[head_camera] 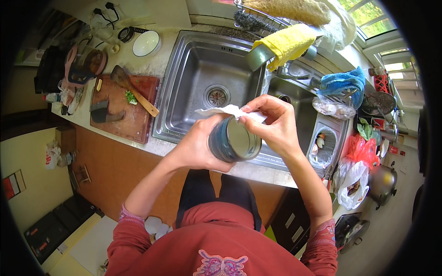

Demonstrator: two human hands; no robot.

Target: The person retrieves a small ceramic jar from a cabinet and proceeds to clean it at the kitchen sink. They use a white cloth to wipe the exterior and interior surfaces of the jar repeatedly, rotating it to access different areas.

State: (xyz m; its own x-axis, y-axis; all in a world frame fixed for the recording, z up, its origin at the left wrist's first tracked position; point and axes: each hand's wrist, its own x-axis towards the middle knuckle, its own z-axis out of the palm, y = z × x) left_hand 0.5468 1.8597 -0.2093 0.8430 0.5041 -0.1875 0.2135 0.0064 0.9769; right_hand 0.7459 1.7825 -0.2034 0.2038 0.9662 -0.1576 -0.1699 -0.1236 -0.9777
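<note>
Over the front edge of the sink, my left hand (198, 148) grips a blue-grey bowl or cup (224, 141) by its side, tilted so its pale inside shows. My right hand (272, 126) pinches a white cloth or paper tissue (224, 110) at the rim of the vessel. One end of the white piece sticks out leftward above my left hand. Beneath and beyond lies the large steel sink basin (210, 69) with its drain strainer (217, 96). What my left fingers do under the vessel is hidden.
Left of the sink, a red-brown cutting board (138, 93) bears a cleaver (100, 112), a wooden spatula (129, 88) and chopped greens (131, 97). A white bowl (146, 43) stands behind. A yellow cloth (286, 43) hangs by the faucet (291, 72). A lined scrap bin (323, 151) sits right.
</note>
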